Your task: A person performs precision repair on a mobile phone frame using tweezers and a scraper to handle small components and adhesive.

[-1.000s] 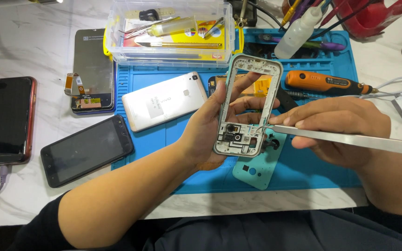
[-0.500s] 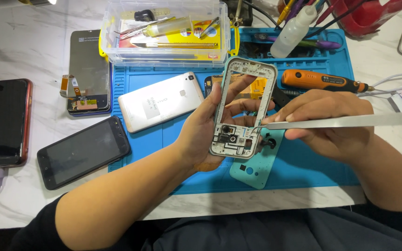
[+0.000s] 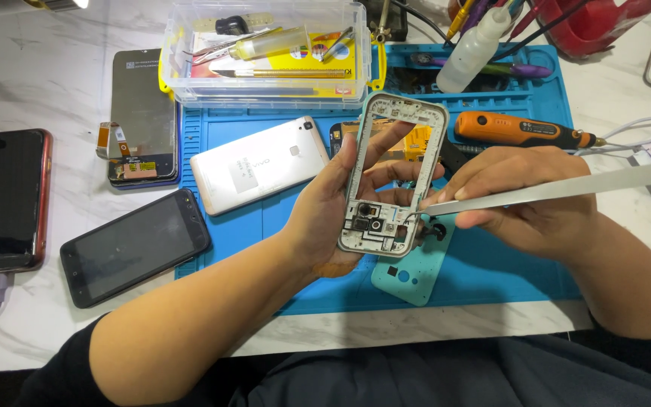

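A bare phone frame is held upright above the blue mat, left hand fingers clamped on its edges. Tweezers, pinched in the right hand, touch the frame's lower board. Board parts are judged still unremoved; a teal cover lies below.

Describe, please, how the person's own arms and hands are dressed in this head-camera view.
Both hands, left and right, are bare: no gloves, rings or watch visible. The forearms are uncovered; a short dark fabric sleeve shows at the left upper arm, another dark sleeve edge at the right.
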